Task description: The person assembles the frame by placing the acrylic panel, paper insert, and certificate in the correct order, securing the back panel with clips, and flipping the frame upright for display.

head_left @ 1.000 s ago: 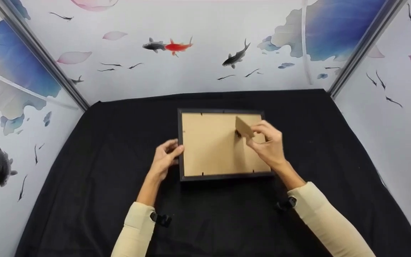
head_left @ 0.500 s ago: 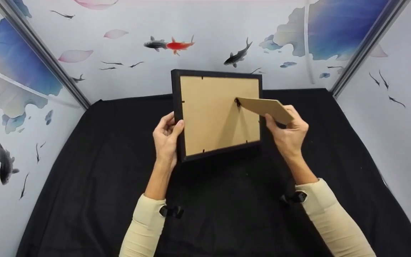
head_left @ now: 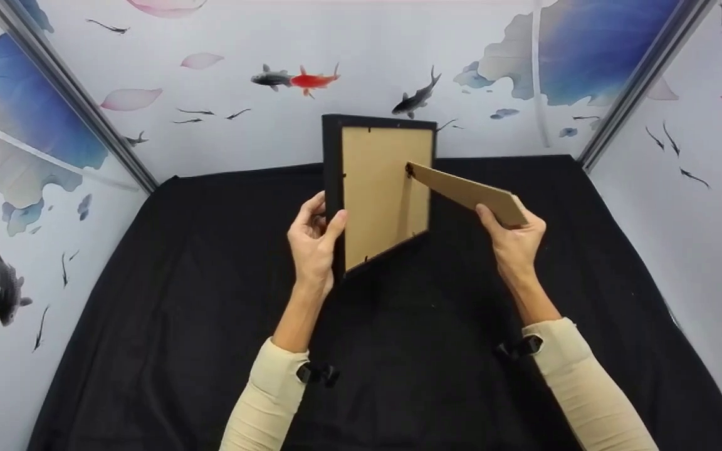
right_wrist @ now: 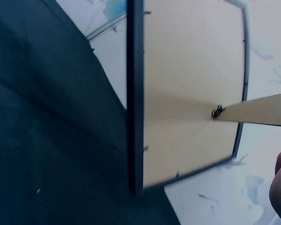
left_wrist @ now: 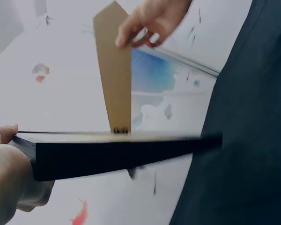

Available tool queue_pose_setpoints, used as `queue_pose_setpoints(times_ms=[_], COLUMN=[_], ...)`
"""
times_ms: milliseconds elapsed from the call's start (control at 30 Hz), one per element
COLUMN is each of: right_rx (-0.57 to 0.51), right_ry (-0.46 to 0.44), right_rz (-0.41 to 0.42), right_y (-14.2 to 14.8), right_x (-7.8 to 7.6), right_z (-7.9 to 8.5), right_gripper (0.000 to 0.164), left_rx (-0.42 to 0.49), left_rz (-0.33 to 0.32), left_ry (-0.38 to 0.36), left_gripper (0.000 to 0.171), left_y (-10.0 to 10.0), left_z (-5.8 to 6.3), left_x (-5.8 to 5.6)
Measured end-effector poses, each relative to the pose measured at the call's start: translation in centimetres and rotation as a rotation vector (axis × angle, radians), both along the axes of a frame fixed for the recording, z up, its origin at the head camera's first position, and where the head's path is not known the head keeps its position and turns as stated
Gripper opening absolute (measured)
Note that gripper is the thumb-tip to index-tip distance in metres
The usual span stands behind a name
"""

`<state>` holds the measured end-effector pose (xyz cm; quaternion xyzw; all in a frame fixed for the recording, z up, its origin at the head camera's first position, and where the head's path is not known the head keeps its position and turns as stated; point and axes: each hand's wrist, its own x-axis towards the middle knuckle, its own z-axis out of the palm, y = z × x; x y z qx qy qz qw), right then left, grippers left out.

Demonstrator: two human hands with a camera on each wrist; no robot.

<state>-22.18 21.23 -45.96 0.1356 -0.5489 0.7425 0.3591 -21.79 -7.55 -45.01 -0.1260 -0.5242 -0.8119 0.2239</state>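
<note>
A black picture frame (head_left: 334,169) with a tan backing board (head_left: 376,194) is held up, its back turned toward me and angled to the right. My left hand (head_left: 314,244) grips its left side, thumb on the back edge and fingers behind. From a black hinge (head_left: 409,169) on the backing, the tan easel stand (head_left: 467,191) sticks out to the right. My right hand (head_left: 514,241) pinches the stand's wide free end between thumb and fingers. In the left wrist view the stand (left_wrist: 114,70) rises from the frame's back; the right wrist view shows the hinge (right_wrist: 217,111) close up.
Black cloth (head_left: 398,376) covers the table beneath both hands. White panels (head_left: 361,37) printed with fish and lotus leaves stand at the back and both sides, with metal posts (head_left: 646,81) at the corners.
The picture frame has been lifted from lying on the cloth to upright, then turned further to the right. The easel stand has swung out from the backing, with my right hand moving rightward.
</note>
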Motion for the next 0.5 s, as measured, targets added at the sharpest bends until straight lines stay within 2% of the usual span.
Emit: queue_pose_setpoints(times_ms=[133, 267, 400, 500], right_rx=[0.081, 0.137, 0.165, 0.202], right_ry=[0.019, 0.027, 0.011, -0.03], right_rz=[-0.008, 0.078, 0.163, 0.135], right_y=[1.0, 2.3, 3.1, 2.4], right_x=[-0.3, -0.7, -1.5, -2.0], right_z=[-1.1, -1.5, -0.6, 1.0], right_gripper=[0.012, 0.017, 0.025, 0.024], left_rx=[-0.067, -0.172, -0.256, -0.274], left_rz=[0.052, 0.153, 0.256, 0.301], left_ry=[0.072, 0.133, 0.176, 0.189], left_gripper=[0.04, 0.04, 0.04, 0.039], left_y=[0.8, 1.3, 2.3, 3.3], left_z=[0.7, 0.9, 1.0, 1.8], left_x=[0.1, -0.1, 0.1, 0.9])
